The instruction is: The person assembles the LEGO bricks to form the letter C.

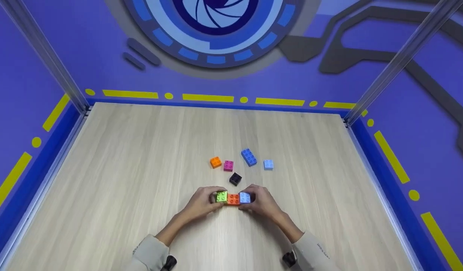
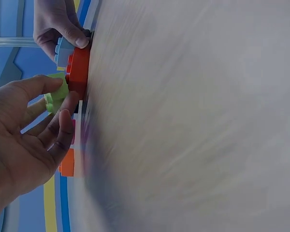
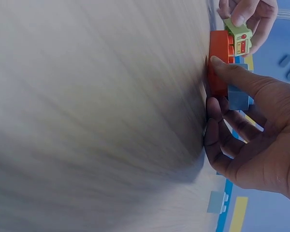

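A green block (image 1: 221,196) is being pinched by the left hand (image 1: 202,203) at the nine-o'clock end of a red block (image 1: 233,199), which is being gripped by the right hand (image 1: 265,203) beneath a pale-blue block (image 1: 245,197). Toward twelve o'clock, a black block (image 1: 235,178) is being supported by the table (image 1: 141,169).

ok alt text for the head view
A left hand holds a green brick and a right hand a pale blue brick at opposite ends of a red brick on a wooden table. Beyond lie an orange brick, a magenta brick, a black brick, a longer blue brick and another pale blue brick.
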`<state>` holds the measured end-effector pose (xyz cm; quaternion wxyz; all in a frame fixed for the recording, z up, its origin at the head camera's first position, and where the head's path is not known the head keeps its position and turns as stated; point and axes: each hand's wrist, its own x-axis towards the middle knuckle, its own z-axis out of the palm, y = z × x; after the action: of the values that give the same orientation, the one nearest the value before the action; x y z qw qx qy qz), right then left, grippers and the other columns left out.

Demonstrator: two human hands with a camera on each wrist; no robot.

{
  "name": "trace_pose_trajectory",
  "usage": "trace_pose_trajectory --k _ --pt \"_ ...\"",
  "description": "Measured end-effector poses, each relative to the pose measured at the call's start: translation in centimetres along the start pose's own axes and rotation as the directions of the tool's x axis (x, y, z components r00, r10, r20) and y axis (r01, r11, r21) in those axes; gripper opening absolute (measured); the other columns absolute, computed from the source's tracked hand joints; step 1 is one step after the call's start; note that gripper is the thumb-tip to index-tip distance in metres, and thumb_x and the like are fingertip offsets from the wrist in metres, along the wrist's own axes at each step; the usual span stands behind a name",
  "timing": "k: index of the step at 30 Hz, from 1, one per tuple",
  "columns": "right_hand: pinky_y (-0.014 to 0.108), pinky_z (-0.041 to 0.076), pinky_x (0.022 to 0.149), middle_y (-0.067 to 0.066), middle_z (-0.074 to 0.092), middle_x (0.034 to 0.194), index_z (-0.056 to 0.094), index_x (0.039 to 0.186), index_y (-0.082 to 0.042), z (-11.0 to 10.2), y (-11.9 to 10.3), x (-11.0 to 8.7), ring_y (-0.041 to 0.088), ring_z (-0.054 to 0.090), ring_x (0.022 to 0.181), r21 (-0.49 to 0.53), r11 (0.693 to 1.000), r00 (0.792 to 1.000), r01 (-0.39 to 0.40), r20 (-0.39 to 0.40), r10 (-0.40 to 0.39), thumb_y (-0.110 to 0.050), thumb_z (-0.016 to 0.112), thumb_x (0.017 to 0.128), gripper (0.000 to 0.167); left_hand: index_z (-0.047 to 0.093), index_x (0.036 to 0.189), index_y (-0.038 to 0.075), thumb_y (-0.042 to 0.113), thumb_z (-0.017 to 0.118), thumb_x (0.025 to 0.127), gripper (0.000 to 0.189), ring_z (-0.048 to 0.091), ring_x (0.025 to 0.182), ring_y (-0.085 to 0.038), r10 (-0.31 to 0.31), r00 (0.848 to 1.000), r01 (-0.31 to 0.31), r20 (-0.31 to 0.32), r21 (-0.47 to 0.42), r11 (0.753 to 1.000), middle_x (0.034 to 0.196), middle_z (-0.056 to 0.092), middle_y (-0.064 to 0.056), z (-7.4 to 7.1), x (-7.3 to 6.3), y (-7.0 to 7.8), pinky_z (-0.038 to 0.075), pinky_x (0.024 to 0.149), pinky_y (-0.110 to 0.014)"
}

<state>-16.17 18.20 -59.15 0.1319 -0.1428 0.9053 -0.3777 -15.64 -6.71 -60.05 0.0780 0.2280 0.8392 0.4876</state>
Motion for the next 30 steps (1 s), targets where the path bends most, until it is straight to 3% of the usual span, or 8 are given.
trace_pose_trajectory --k 3,6,14,22,30 --pt "0.037 0.053 0.092 0.001 0.07 0.104 0.078 0.109 -0.01 -0.1 0.06 -0.14 0.013 0.061 0.097 -0.002 1.0 1.0 -0.011 -0.004 0.011 -0.016 0.09 0.077 0.035 0.07 0.124 0.002 0.004 0.079 0.085 0.041 0.05 0.062 0.001 -0.006 1.0 0.006 0.012 -0.011 1.0 0.106 0.074 -0.013 0.27 0.25 0.01 0.045 0.056 -0.016" --pt "0.036 0.053 0.091 0.001 0.07 0.103 0.079 0.109 -0.009 -0.19 0.1 -0.18 0.013 0.06 0.096 0.002 1.0 1.0 -0.014 -0.01 0.014 -0.015 0.09 0.077 0.035 0.07 0.125 0.003 0.006 0.079 0.085 0.041 0.053 0.063 -0.002 -0.003 1.0 0.004 0.014 -0.003 1.0 0.109 0.074 -0.013 0.43 0.41 0.04 0.046 0.057 -0.017" --pt "0.033 0.052 0.091 0.0 0.07 0.104 0.079 0.109 -0.009 -0.05 0.06 -0.11 0.012 0.06 0.096 0.029 1.0 1.0 0.009 -0.003 -0.009 -0.015 0.09 0.077 0.035 0.071 0.126 0.008 0.02 0.081 0.086 0.043 0.07 0.096 -0.02 0.029 1.0 -0.027 -0.009 0.14 0.99 0.112 0.076 -0.008 0.42 0.18 0.15 0.053 0.084 -0.028" --pt "0.035 0.053 0.093 0.001 0.071 0.104 0.079 0.109 -0.01 -0.08 0.17 -0.1 0.013 0.061 0.097 0.034 0.999 1.0 0.008 -0.011 -0.008 -0.015 0.09 0.077 0.035 0.073 0.122 0.008 0.021 0.082 0.086 0.039 0.06 0.08 -0.015 0.054 0.998 -0.048 -0.033 0.159 0.986 0.099 0.073 -0.005 0.82 0.56 0.3 0.045 0.07 -0.021" --pt "0.031 0.053 0.088 0.002 0.071 0.102 0.079 0.108 -0.007 -0.06 0.17 0.03 0.012 0.062 0.096 -0.002 0.999 0.999 0.053 -0.01 -0.053 -0.015 0.09 0.077 0.034 0.074 0.122 0.01 0.025 0.082 0.086 0.039 0.048 0.071 -0.005 0.05 0.999 -0.05 0.008 0.195 0.98 0.094 0.07 -0.002 0.13 0.61 0.27 0.039 0.063 -0.02"
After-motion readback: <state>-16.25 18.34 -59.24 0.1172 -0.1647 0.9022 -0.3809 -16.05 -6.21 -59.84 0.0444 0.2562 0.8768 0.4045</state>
